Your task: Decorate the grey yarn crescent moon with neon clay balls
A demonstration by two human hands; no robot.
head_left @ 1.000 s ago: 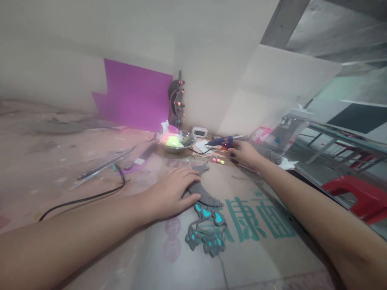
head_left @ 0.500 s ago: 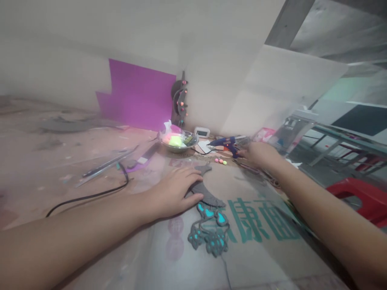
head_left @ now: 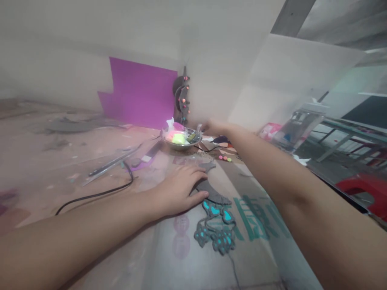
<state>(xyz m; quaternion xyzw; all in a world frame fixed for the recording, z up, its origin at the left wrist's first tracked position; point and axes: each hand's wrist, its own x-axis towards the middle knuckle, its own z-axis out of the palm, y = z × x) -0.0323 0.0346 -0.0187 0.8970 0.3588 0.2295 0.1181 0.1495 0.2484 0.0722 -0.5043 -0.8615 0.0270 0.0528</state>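
Observation:
My left hand (head_left: 178, 189) lies flat, fingers spread, on a dark grey crescent-shaped felt piece (head_left: 211, 193) on the table. Below that piece hang grey and turquoise paw-shaped ornaments (head_left: 216, 229). My right hand (head_left: 211, 128) reaches far forward to the rim of a small metal bowl (head_left: 184, 144) that holds bright pink and green bits; its fingers are blurred and partly hidden. A blue glue gun (head_left: 220, 140) lies just beyond my right forearm. A few small coloured pom-poms (head_left: 225, 158) sit near it.
A purple sheet (head_left: 140, 96) leans on the back wall beside a grey hanging ornament (head_left: 183, 98). A black cable (head_left: 99, 193) and long metal tool (head_left: 111, 163) lie at left. A clear plastic container (head_left: 298, 125) and a red stool (head_left: 367, 189) are at right.
My right hand has left the glue gun and swung left and forward to the metal bowl. My left hand stays on the grey felt piece.

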